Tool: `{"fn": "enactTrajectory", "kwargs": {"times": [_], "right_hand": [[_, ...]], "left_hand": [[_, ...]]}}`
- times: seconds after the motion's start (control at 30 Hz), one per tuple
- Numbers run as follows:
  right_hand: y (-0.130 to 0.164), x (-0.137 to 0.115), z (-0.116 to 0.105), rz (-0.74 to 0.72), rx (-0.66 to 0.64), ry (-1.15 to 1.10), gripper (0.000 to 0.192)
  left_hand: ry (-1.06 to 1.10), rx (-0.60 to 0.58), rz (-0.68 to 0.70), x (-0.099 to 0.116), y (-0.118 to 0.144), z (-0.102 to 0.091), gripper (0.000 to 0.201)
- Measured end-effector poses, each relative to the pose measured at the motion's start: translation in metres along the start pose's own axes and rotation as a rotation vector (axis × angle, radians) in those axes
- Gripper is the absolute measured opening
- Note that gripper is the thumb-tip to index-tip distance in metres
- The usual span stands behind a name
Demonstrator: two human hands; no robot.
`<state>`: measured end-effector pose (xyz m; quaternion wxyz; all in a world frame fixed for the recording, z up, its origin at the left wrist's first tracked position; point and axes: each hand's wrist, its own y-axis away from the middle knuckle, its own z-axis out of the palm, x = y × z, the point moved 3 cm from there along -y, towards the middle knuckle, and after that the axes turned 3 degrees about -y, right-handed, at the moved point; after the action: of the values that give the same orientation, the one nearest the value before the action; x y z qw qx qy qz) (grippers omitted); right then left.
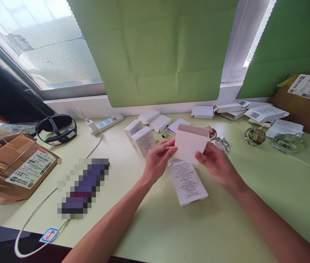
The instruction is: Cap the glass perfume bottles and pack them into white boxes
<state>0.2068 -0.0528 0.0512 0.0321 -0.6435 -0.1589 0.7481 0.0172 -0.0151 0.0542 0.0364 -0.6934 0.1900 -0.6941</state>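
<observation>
Between both hands I hold a small white carton (pixel 190 144) with its upper end open. My left hand (pixel 159 160) grips its left edge, thumb in front. On the right edge my right hand (pixel 217 164) pinches it the same way. Below it on the table lies a flat white box (pixel 188 182) with printed text; the carton covers its far end. Two upright white boxes (pixel 144 140) stand left of my left hand. Just behind my right hand, a clear glass bottle (pixel 222 144) is partly hidden.
Flattened cartons (pixel 159 122) lie near the windowsill, more white boxes (pixel 266 112) at the back right. Glass bottles (pixel 255 136) stand on the right. A brown cardboard box (pixel 18 170), a headset (pixel 56 129), a blurred phone (pixel 85 188) with a white cable, and a power strip (pixel 107 123) occupy the left.
</observation>
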Motion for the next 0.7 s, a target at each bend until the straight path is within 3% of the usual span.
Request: {"fn": "enactTrajectory", "kwargs": {"times": [0.23, 0.5, 0.7], "right_hand": [[-0.0014, 0.0027, -0.0038, -0.01, 0.025, -0.001, 0.038], [-0.002, 0.0059, -0.0041, 0.002, 0.03, 0.058, 0.034], [-0.0021, 0.0072, -0.0069, 0.019, 0.106, 0.079, 0.038]], "left_hand": [[-0.067, -0.049, 0.049, -0.0036, -0.0001, 0.0005, 0.028], [-0.041, -0.025, 0.044, -0.008, -0.001, -0.0017, 0.028], [-0.041, -0.009, 0.026, -0.0078, -0.0016, -0.0008, 0.027]]}}
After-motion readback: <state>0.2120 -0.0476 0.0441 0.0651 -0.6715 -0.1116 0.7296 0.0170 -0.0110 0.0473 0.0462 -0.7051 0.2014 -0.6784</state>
